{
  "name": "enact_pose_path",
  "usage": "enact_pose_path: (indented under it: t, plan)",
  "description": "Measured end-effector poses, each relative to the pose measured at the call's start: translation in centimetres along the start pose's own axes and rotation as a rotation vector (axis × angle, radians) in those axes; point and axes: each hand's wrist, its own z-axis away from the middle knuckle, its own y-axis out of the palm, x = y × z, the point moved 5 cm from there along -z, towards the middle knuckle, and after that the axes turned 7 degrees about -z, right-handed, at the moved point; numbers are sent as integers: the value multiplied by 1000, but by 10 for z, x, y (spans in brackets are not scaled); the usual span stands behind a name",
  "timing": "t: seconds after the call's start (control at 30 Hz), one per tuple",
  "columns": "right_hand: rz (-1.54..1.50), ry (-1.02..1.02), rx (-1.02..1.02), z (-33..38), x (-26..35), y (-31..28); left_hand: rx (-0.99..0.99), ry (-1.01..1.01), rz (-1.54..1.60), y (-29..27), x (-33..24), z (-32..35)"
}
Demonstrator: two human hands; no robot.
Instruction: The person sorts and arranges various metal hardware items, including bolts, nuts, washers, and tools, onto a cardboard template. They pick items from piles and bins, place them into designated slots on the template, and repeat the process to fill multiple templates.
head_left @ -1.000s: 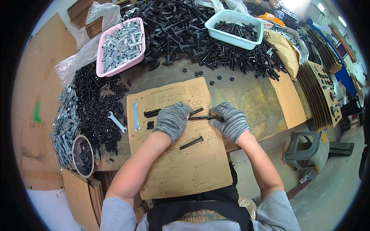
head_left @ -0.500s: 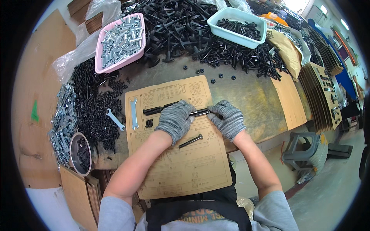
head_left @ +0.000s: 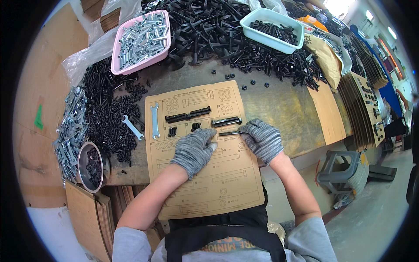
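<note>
In the grey glove, my right hand [head_left: 262, 140] pinches the head end of a black bolt [head_left: 228, 133], which lies low over the cardboard sheet [head_left: 205, 174]. My left hand [head_left: 194, 150], gloved alike, rests over the sheet's middle with thumb and fingers apart and nothing in it. Just above the pinched bolt, a pair of thicker black bolts [head_left: 226, 122] lies side by side. Farther up the sheet is a row of long black bolts [head_left: 187, 114]. Two small groups of short black screws [head_left: 172, 131] sit below that row, and an open-end wrench [head_left: 155, 120] lies along the left edge.
A pink tray [head_left: 114, 65] of silver sleeves and a pale-blue tray [head_left: 273, 43] of black bolts stand at the back among heaped black parts. At left are a second wrench [head_left: 132, 127], black screws and a steel bowl [head_left: 82, 168]. Loose nuts [head_left: 253, 82] dot the table.
My right hand has moved down and now pinches the bolt that lay lower on the sheet. My left hand has drawn back and opened, leaving the thicker pair lying on the sheet.
</note>
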Motion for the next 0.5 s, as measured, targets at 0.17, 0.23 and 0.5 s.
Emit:
enact_pose_path:
  t: [0.17,0.23,0.5]
  plan:
    - [-48,-65,-11,-2,2,5,24,79,-115,14,-2,-10]
    - [-48,-79,7,-2,7,3,35,96,-184,16,0,-10]
    - [-209,218,-252,29,-11,-34,7,-346,-567,-117,116,22]
